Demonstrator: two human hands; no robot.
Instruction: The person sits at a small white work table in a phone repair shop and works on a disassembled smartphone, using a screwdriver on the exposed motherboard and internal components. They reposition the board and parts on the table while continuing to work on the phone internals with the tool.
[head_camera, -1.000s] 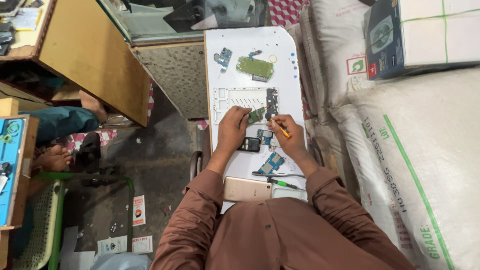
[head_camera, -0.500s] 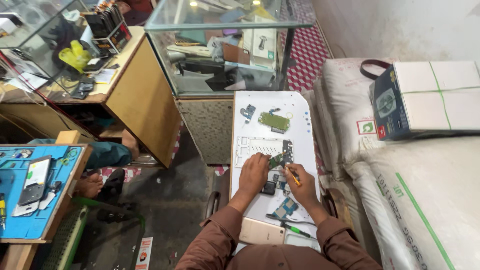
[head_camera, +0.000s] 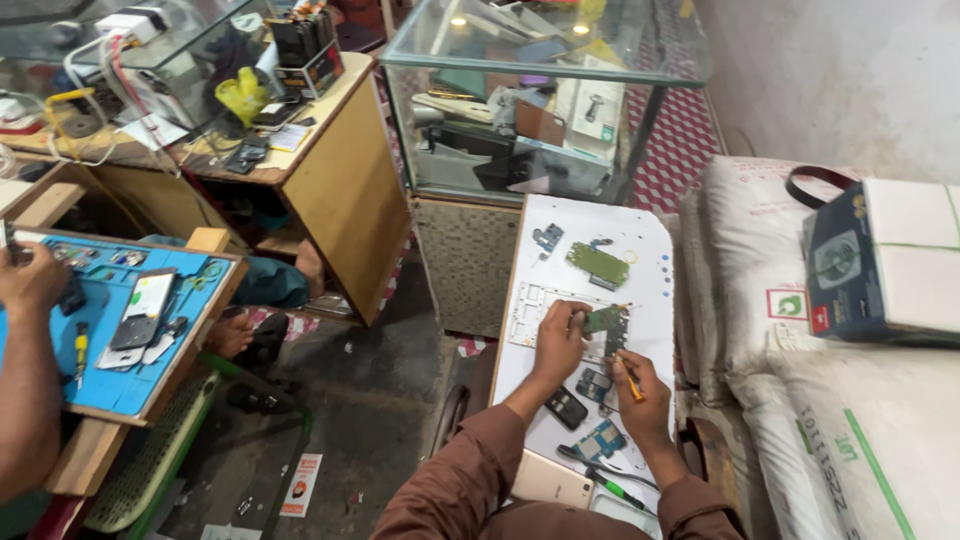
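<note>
My left hand pinches a small green circuit board on the white work board. My right hand holds an orange-handled screwdriver just below that circuit board. A white phone frame lies left of my left hand. A larger green circuit board rests farther up the work board. Small dark phone parts and a blue circuit board lie between my forearms. A gold phone back sits near my left sleeve.
A glass display case stands beyond the work board, a wooden counter to its left. White sacks and a dark box fill the right. At left another person's arm works at a blue mat holding a phone.
The view has tilted up and back, showing more of the shop and the other person's bench. My hands stay on the work board at the same circuit board.
</note>
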